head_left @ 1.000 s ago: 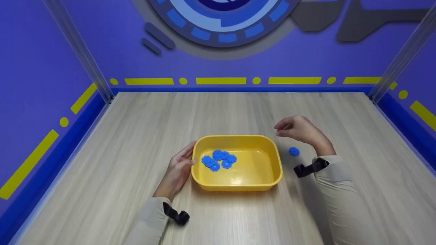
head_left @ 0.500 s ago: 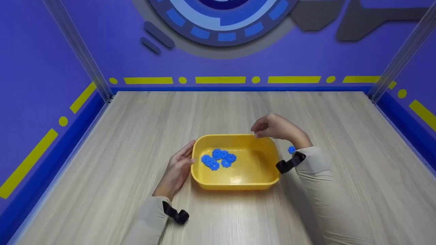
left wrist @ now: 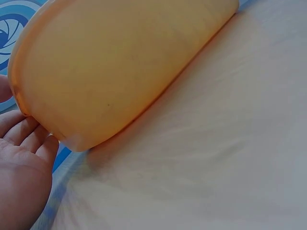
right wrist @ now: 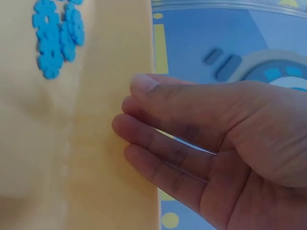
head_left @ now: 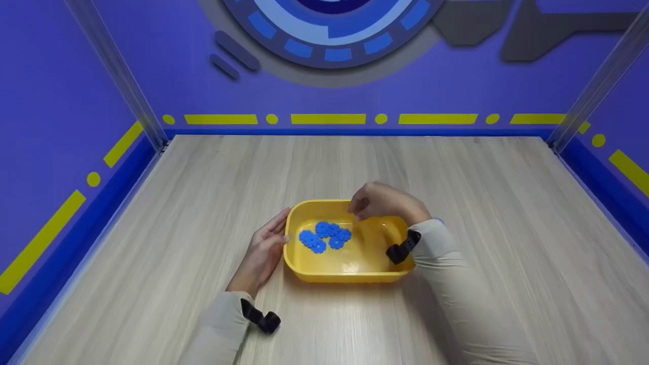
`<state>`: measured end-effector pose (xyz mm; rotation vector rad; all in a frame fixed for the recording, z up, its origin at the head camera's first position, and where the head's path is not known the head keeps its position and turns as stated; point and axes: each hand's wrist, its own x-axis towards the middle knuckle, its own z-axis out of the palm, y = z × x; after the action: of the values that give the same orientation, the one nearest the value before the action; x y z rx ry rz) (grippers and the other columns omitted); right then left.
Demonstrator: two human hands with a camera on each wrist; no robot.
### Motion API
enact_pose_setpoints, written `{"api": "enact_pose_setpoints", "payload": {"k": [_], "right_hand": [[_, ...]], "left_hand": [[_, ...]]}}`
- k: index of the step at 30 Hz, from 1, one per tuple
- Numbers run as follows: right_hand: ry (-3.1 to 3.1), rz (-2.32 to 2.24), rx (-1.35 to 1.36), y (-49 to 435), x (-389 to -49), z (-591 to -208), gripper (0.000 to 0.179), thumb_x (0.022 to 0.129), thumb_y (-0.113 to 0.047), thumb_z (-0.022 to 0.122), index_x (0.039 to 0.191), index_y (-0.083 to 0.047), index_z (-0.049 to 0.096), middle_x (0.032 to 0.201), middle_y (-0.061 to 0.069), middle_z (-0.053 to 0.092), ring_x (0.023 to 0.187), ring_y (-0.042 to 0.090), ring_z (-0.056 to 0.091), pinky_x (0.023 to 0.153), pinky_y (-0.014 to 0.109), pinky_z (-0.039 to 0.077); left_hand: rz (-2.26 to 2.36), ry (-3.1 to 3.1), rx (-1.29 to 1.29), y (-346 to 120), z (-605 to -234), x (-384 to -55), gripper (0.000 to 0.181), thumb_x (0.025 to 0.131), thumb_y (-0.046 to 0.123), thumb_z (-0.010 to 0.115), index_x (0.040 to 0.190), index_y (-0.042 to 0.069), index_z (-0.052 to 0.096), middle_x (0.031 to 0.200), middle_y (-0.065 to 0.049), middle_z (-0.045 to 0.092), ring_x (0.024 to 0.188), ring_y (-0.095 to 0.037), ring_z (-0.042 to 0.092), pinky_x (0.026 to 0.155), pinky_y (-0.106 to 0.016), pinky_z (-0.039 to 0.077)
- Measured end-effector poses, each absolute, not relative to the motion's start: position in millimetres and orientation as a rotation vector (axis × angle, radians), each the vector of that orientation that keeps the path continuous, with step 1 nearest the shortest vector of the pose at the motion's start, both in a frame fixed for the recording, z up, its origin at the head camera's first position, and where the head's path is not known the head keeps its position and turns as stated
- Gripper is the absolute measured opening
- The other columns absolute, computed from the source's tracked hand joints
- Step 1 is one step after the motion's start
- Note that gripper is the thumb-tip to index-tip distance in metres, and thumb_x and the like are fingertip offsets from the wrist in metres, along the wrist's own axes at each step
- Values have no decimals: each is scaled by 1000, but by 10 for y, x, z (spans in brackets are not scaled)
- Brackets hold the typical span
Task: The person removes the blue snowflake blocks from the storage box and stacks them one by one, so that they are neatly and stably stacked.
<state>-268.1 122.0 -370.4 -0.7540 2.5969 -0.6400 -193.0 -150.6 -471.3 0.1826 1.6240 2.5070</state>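
Head view, forward and down, wrist views close up, yellow tray (head_left: 350, 278) shared

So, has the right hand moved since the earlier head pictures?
Yes, the right hand went leftward: its fingers are left of the third yellow dot from left on the back wall; a second ago, right of it.

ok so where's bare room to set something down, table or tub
On the table: behind the tub to the back wall, and left of the left hand. In the tub: floor right of the discs, though the right hand hangs over that side. Crowded: the tub's left half, with the discs.
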Motion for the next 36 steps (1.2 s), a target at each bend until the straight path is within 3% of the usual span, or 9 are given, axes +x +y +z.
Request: {"api": "enact_pose_setpoints", "payload": {"k": [21, 29, 36], "right_hand": [[2578, -418, -695, 861, -2596, -3965, 25, 80, -2, 73, 104, -8, 73, 102, 5, 71, 92, 18, 63, 87, 33, 56], [2611, -377, -665, 802, -2542, -3980, 20, 79, -5, 75, 98, -11, 72, 93, 1, 68, 82, 16, 58, 82, 32, 55], [2631, -344, -685, 777, -2518, -3993, 24, 78, -5, 77, 101, -10, 71, 93, 1, 67, 83, 16, 57, 83, 33, 55]], "left_hand": [[2489, 1662, 195, -1509, -4722, -1930, 67, 84, -9, 47, 149, -3, 27, 157, -18, 26, 145, -28, 25, 114, -34, 30], [2488, 1642, 187, -1518, -4722, -1935, 67, 85, -9, 47, 149, -3, 27, 157, -17, 25, 145, -27, 25, 113, -32, 32], [2488, 1650, 196, -1513, -4725, -1941, 67, 85, -10, 46, 149, -4, 26, 158, -18, 24, 146, -28, 24, 116, -37, 27]]}}
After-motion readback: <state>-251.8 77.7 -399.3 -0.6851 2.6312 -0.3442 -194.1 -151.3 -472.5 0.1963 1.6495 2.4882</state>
